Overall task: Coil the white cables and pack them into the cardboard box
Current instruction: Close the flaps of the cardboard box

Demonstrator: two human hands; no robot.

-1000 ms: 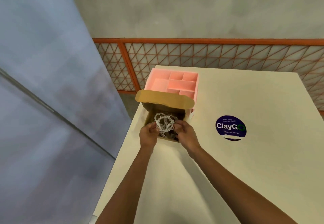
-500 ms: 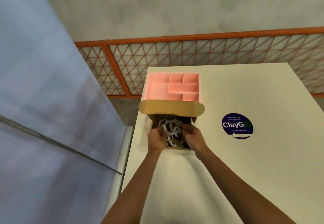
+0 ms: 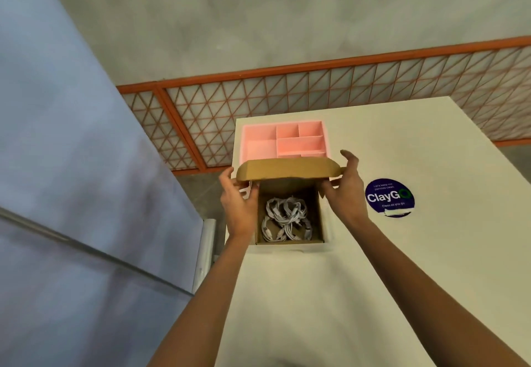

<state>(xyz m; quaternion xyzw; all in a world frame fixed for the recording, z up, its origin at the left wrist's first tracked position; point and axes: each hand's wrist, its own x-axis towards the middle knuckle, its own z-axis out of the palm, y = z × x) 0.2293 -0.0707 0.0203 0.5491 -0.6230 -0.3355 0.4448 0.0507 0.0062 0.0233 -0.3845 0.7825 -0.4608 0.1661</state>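
Cardboard box [image 3: 290, 241] stands open near the left edge of a cream worktop [image 3: 373, 280], a bundle of white cables [image 3: 284, 218] lying on its bottom. A person's left hand [image 3: 240, 203] and right hand [image 3: 343, 191] each have a grip closed on one end of the raised lid flap [image 3: 287, 169], which hangs over the box's far side. Just beyond the box sits a pink divided tray [image 3: 258, 148], with a round blue ClayGo sticker [image 3: 389, 197] on the worktop to the right

Behind box flap [image 3: 287, 168]: pink tray [image 3: 258, 148] near edge, left hand [image 3: 240, 206] fingers partly; sticker [image 3: 389, 197] small print unreadable.
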